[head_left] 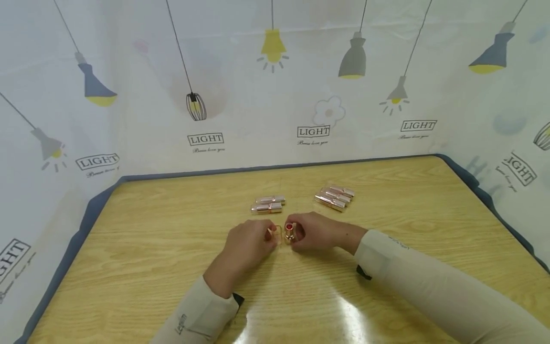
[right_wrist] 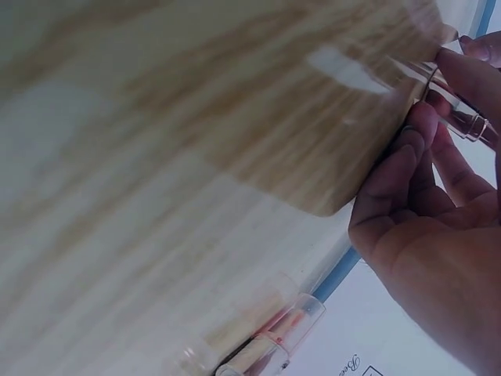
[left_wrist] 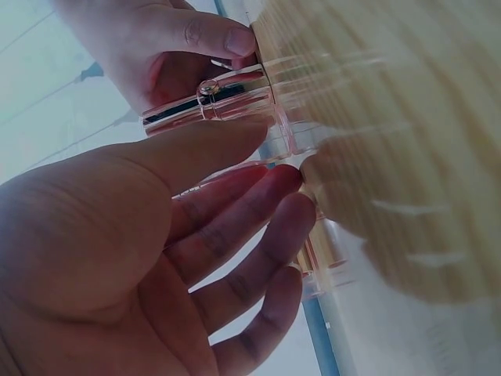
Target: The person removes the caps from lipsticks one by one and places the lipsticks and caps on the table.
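In the head view my right hand holds a shiny rose-gold lipstick upright at the table, its red top facing up. Just left of it, my left hand pinches a clear lipstick cap between thumb and fingers. A narrow gap parts the cap from the lipstick. The left wrist view shows the metallic lipstick tube beyond my left thumb, and the clear cap is partly hidden by the fingers. In the right wrist view the tube shows partly behind the right fingers.
Two capped lipsticks lie beyond my left hand on the wood-grain table. Several more lipsticks lie side by side beyond my right hand. A printed curtain stands along the table's back and sides.
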`<state>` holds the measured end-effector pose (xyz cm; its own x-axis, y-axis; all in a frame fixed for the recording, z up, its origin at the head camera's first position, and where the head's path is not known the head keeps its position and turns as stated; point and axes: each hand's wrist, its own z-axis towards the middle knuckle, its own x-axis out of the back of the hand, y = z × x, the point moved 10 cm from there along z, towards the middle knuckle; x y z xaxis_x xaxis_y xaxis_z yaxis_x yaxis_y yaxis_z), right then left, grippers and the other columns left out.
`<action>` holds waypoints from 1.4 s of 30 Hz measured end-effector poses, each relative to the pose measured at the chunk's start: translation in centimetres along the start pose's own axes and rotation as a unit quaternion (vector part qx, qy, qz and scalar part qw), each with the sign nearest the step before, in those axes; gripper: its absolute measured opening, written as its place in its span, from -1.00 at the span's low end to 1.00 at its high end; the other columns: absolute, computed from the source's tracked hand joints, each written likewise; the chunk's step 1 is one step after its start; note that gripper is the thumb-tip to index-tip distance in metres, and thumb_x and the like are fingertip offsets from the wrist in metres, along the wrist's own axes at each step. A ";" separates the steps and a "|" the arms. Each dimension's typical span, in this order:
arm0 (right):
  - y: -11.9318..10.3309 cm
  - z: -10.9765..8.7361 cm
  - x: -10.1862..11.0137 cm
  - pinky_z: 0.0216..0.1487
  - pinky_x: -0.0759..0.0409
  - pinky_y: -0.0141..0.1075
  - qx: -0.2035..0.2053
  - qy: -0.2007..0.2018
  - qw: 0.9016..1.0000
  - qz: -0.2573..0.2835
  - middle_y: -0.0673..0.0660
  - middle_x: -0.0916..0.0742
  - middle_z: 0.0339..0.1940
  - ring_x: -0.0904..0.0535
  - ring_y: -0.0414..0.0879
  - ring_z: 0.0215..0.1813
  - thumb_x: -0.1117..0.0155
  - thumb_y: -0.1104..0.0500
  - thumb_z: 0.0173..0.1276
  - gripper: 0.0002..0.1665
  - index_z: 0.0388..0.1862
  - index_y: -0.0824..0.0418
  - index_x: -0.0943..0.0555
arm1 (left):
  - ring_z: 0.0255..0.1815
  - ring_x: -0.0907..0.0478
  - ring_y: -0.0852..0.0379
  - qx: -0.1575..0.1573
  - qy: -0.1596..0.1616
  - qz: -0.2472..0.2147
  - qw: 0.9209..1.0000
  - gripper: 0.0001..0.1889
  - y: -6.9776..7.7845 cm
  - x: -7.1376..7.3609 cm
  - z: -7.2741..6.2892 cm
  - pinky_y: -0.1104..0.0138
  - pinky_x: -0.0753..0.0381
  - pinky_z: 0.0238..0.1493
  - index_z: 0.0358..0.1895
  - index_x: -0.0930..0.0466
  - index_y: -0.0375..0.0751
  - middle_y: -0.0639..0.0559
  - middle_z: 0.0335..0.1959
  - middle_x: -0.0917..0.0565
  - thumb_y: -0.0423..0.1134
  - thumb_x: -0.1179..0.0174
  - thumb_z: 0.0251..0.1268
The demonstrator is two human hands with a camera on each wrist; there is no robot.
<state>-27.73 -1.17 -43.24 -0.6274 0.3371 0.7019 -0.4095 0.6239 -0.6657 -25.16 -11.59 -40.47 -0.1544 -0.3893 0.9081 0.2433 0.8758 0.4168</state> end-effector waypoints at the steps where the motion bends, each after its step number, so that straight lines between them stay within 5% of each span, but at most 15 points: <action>1: 0.0 0.0 0.0 -0.34 -0.49 -0.35 0.000 -0.001 1.000 0.002 -0.02 -0.62 -0.45 -0.50 -0.21 -0.41 -0.44 0.25 0.24 -0.66 -0.05 0.10 -0.54 | -0.19 -0.70 0.13 0.000 0.000 -0.001 1.000 -0.77 0.0 0.0 0.0 0.13 -0.63 -0.14 -0.05 -0.71 -0.08 0.14 -0.27 -0.77 -0.14 -0.37 0.27; 6: 0.3 -0.4 0.4 -0.30 -0.50 -0.36 0.008 0.007 1.000 0.002 -0.02 -0.62 -0.42 -0.49 -0.22 -0.39 -0.41 0.24 0.26 -0.64 0.00 0.11 -0.53 | -0.20 -0.70 0.13 -0.003 0.004 -0.002 1.000 -0.76 -0.1 0.0 -0.1 0.13 -0.63 -0.17 -0.06 -0.71 -0.08 0.15 -0.28 -0.77 -0.15 -0.38 0.24; 11: 2.1 -1.5 2.8 -0.28 -0.50 -0.33 -0.014 0.055 0.998 -0.025 -0.01 -0.63 -0.41 -0.50 -0.20 -0.37 -0.37 0.22 0.32 -0.72 -0.02 0.15 -0.57 | -0.24 -0.68 0.17 -0.005 0.005 0.006 1.000 -0.76 -0.1 -0.1 -0.1 0.16 -0.62 -0.20 -0.05 -0.72 -0.07 0.16 -0.31 -0.76 -0.14 -0.38 0.25; 19: 4.5 -3.5 8.0 -0.35 -0.45 -0.28 -0.079 0.165 0.976 -0.115 0.06 -0.64 -0.41 -0.47 -0.14 -0.43 -0.35 0.20 0.37 -0.82 -0.12 0.24 -0.60 | -0.27 -0.67 0.20 0.000 0.004 0.023 1.000 -0.74 0.0 -0.1 -0.1 0.19 -0.61 -0.25 -0.02 -0.71 -0.04 0.19 -0.32 -0.75 -0.12 -0.39 0.24; 27: 6.5 -4.4 9.7 -0.45 -0.39 -0.29 -0.146 0.177 0.956 -0.183 0.08 -0.70 -0.39 -0.48 -0.11 -0.46 -0.35 0.09 0.38 -0.75 -0.11 0.24 -0.60 | -0.28 -0.63 0.21 0.006 -0.002 0.013 1.000 -0.71 -0.1 -0.1 -0.1 0.19 -0.59 -0.24 0.00 -0.71 -0.05 0.19 -0.33 -0.73 -0.11 -0.39 0.24; 42: 8.2 -4.1 9.6 -0.42 -0.42 -0.27 -0.179 0.173 0.944 -0.215 0.08 -0.70 -0.34 -0.49 -0.10 -0.41 -0.40 0.11 0.32 -0.77 -0.18 0.20 -0.59 | -0.32 -0.61 0.26 0.004 0.000 0.015 1.000 -0.72 -0.3 -0.3 0.1 0.22 -0.58 -0.28 -0.01 -0.71 -0.03 0.21 -0.33 -0.73 -0.09 -0.39 0.25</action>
<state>-34.41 10.08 -40.92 -0.1744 0.1692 0.9700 -0.2891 0.9329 -0.2147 -25.30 -11.74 -40.89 -0.1471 -0.3633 0.9200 0.2403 0.8891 0.3895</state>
